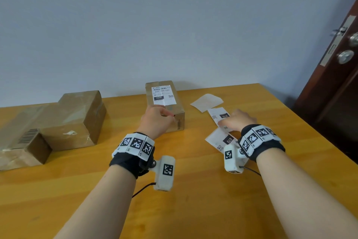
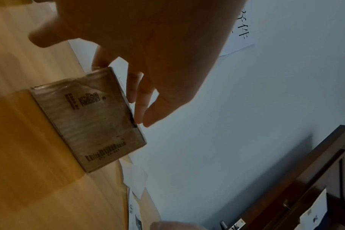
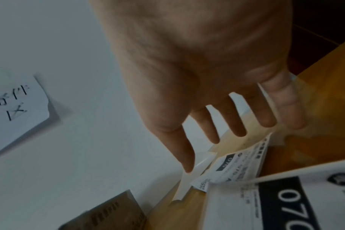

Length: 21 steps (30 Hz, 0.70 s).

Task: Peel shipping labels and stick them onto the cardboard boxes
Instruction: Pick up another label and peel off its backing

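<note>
A small cardboard box (image 1: 170,109) (image 2: 93,118) stands at the table's middle back with a white "220" shipping label (image 1: 163,95) stuck on its top. My left hand (image 1: 158,118) (image 2: 158,54) is at the box's near end, its fairly straight fingers (image 2: 139,99) touching the top edge and the thumb held apart. My right hand (image 1: 239,120) (image 3: 217,93) is spread flat over two loose "070" labels, one farther (image 1: 219,115) (image 3: 236,168) and one nearer (image 1: 222,140) (image 3: 286,202). Whether its fingertips press the paper, I cannot tell.
A blank backing sheet (image 1: 207,102) lies behind the loose labels. Two larger cardboard boxes (image 1: 77,120) (image 1: 21,145) sit at the left of the wooden table (image 1: 193,190). A brown door (image 1: 339,87) stands past the table's right edge. A wall is close behind.
</note>
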### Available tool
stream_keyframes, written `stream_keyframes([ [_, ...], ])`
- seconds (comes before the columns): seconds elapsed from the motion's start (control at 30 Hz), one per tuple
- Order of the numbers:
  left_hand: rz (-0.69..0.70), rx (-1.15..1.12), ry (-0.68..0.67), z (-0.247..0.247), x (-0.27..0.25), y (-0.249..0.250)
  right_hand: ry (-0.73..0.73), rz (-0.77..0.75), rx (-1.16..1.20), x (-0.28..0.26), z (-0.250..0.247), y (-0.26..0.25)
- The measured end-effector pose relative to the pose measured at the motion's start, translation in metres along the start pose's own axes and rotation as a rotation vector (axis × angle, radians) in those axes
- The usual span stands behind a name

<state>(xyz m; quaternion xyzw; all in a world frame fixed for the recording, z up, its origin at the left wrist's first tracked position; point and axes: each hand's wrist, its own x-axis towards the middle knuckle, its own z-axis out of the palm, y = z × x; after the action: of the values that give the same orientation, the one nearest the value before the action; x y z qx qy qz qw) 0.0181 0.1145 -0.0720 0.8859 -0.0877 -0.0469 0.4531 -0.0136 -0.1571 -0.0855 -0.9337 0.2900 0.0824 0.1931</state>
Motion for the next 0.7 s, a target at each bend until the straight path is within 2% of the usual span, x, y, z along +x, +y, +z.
stream_keyframes([
  [0.13, -0.003, -0.008, 0.002, -0.001, 0.002, -0.001, 0.017, 0.151, -0.069, 0.012, 0.008, -0.007],
  [0.27, 0.003, -0.007, -0.008, -0.003, 0.000, -0.001, 0.021, 0.158, 0.040, 0.021, 0.010, -0.003],
  [0.33, 0.002, -0.001, -0.027, -0.005, -0.003, 0.001, 0.084, 0.129, 0.179, 0.023, 0.011, 0.001],
  [0.43, -0.007, -0.027, -0.033, -0.009, -0.007, 0.005, 0.289, 0.054, 0.465, 0.014, 0.006, 0.003],
  [0.53, -0.047, -0.125, 0.020, -0.017, -0.012, 0.011, 0.441, -0.103, 0.803, -0.004, -0.011, -0.007],
  [0.63, -0.023, -0.198, 0.119, -0.027, -0.017, 0.021, 0.481, -0.280, 1.044, -0.026, -0.030, -0.026],
  [0.7, 0.015, -0.253, 0.170, -0.035, -0.020, 0.028, 0.422, -0.357, 1.134, -0.042, -0.040, -0.040],
])
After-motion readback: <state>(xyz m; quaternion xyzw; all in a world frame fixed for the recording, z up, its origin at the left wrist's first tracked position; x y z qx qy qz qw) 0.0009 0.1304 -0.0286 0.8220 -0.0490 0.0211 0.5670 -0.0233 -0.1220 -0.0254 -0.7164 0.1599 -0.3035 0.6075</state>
